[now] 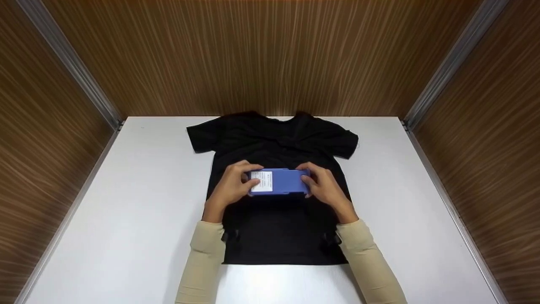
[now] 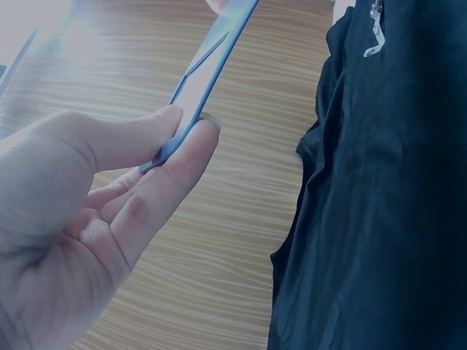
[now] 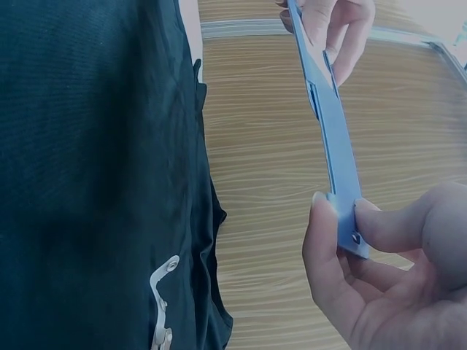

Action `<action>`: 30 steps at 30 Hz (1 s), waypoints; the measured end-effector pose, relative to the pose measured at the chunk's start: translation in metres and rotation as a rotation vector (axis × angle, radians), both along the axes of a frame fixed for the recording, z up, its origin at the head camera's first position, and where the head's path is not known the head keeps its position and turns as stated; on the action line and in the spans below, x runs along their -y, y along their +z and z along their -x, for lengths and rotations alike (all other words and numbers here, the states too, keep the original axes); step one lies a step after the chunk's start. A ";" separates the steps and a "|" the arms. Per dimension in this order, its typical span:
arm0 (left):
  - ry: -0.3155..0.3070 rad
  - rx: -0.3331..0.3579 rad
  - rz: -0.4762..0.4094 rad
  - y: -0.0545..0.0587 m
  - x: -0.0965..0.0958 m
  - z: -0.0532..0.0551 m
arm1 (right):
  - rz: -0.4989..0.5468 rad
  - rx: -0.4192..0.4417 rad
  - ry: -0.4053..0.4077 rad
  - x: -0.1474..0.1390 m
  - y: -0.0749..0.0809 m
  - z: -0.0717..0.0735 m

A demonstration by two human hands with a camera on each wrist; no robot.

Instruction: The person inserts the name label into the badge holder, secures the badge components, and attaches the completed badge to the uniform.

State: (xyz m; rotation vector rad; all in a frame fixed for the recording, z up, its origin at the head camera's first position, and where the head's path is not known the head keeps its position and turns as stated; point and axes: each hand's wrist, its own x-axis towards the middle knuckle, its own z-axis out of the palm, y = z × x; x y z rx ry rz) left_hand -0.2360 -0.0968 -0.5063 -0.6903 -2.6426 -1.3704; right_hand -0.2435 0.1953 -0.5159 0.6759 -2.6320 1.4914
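Both hands hold a flat blue plastic case [image 1: 288, 180] above a black T-shirt [image 1: 278, 236]. A white printed label [image 1: 262, 181] covers its left part. My left hand [image 1: 233, 183] pinches the left end between thumb and fingers. At the other end, my right hand [image 1: 322, 185] grips the case the same way. Seen almost edge-on in the right wrist view, the case [image 3: 337, 138] is thin, with a small hole near the right hand's thumb. In the left wrist view, the left thumb and fingertips press its two faces [image 2: 211, 65].
The T-shirt lies spread on a white table [image 1: 147, 202], neckline toward the back, sleeves out. A small pale metal-looking piece [image 3: 162, 299] shows against the black cloth. Wood-grain panels [image 1: 261, 59] rise at the back and both sides.
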 end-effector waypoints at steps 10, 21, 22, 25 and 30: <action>0.002 0.001 -0.002 -0.001 -0.001 0.000 | -0.005 -0.017 0.001 0.002 -0.001 0.000; -0.012 0.005 -0.002 -0.001 -0.003 0.000 | 0.012 -0.010 0.010 0.003 -0.002 0.000; -0.012 0.005 0.002 -0.001 -0.003 0.000 | 0.013 -0.011 0.011 0.003 -0.003 0.000; -0.008 0.001 0.014 -0.002 -0.003 0.000 | 0.015 -0.013 0.014 0.003 -0.003 0.000; -0.010 -0.007 0.013 -0.004 -0.005 0.001 | 0.001 -0.019 0.012 0.004 -0.003 0.000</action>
